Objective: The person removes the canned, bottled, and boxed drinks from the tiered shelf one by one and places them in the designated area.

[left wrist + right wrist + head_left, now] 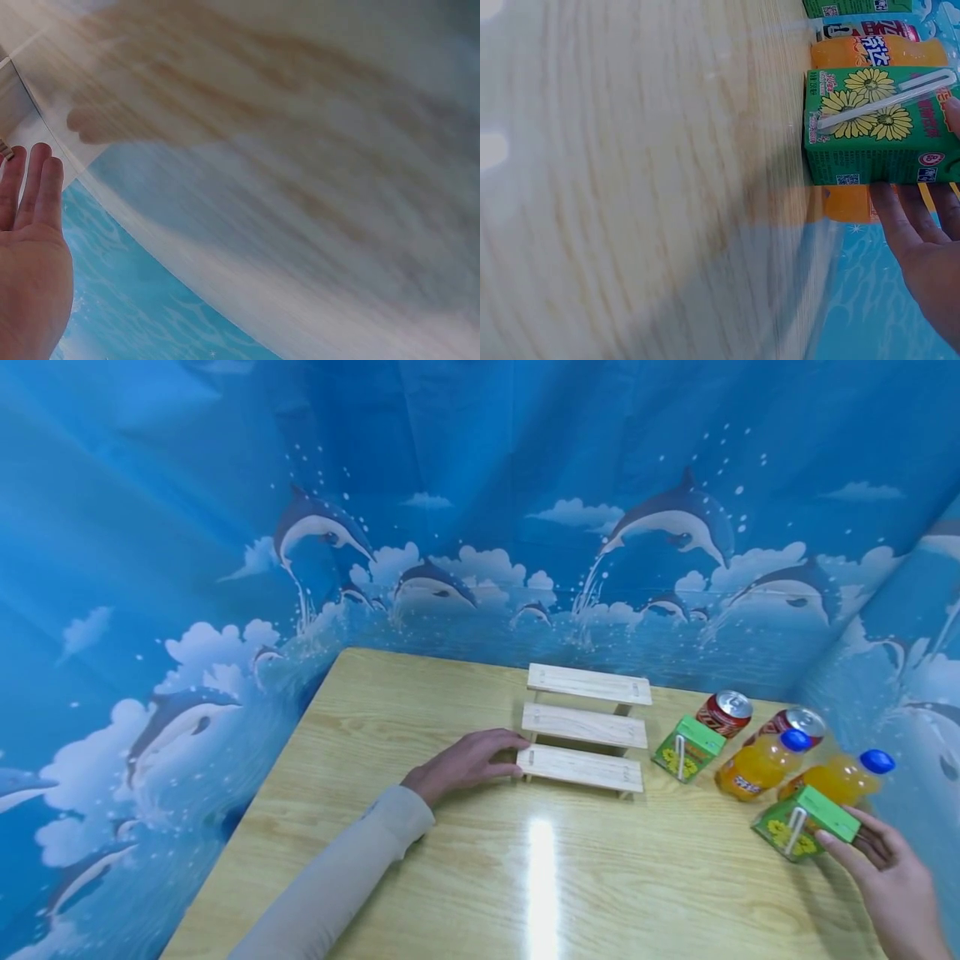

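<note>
My left hand touches the left end of the lowest step of a small wooden three-step rack with straight fingers. In the left wrist view the left hand shows extended fingers, one fingertip at a striped bit of wood. At the right, my right hand grips a green drink carton with yellow flowers and a straw on its side. The right wrist view has the thumb on one side of this carton and fingers on the other. Whether its base touches the table is unclear.
Beside the rack stands a second green drink carton. Behind it are two red soda cans, one nearer and one farther right. Two blue-capped orange soda bottles, one left and one right, stand close by. A dolphin-printed curtain borders the table.
</note>
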A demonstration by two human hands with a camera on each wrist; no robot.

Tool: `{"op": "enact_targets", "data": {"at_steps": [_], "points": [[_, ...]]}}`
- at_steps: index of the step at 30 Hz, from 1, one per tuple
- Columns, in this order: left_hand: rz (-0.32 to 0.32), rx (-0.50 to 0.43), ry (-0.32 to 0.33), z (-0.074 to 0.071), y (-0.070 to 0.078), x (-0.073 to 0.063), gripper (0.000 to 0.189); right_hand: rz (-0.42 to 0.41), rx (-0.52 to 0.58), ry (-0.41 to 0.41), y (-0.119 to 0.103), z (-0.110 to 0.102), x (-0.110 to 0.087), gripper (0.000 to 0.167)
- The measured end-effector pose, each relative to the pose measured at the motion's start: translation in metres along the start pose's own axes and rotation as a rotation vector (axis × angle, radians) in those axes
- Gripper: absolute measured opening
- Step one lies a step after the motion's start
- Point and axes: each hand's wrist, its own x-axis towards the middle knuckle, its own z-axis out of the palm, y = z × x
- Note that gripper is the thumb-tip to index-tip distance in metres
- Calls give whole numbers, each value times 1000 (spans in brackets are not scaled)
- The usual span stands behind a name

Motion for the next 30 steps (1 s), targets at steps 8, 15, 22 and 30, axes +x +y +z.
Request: {"op": "enact_targets", "data": {"at_steps": [8,15,22,30], "points": [[4,5,5,1,0,0,57,5,7,-6,3,1,0,85],[17,8,6,1,0,0,57,21,19,-7,3,2,0,85],[15,14,8,1,0,0,57,10,29,4,4,2,0,85],[14,32,7,0,2,-1,57,-68,139,-10,1,0,-8,75]]}}
